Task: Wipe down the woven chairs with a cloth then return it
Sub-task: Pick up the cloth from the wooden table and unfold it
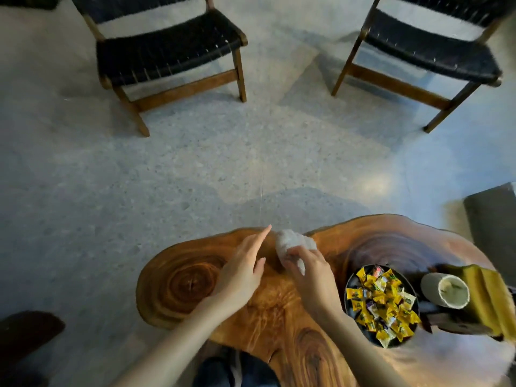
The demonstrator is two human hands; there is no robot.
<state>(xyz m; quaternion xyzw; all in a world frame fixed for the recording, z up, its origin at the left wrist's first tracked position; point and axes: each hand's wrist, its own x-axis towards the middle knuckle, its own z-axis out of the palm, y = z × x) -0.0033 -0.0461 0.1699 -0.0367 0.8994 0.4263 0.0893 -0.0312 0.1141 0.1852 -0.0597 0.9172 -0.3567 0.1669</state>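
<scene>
A lounge or café-style seating corner.

Two low wooden-framed chairs with black woven seats, one on the left (167,51) and one on the right (430,48), stand well apart on a polished speckled terrazzo floor (195,163), both facing a low live-edge wooden slab table (190,286) with strong grain rings. On the table sit a dark bowl (352,280) heaped with wrapped yellow sweets (382,303) of the sort set out for guests, a pale cylindrical cup (446,291) just beside it, and a folded yellow fabric (485,297) at the right edge. Light glares off the shiny floor.
</scene>
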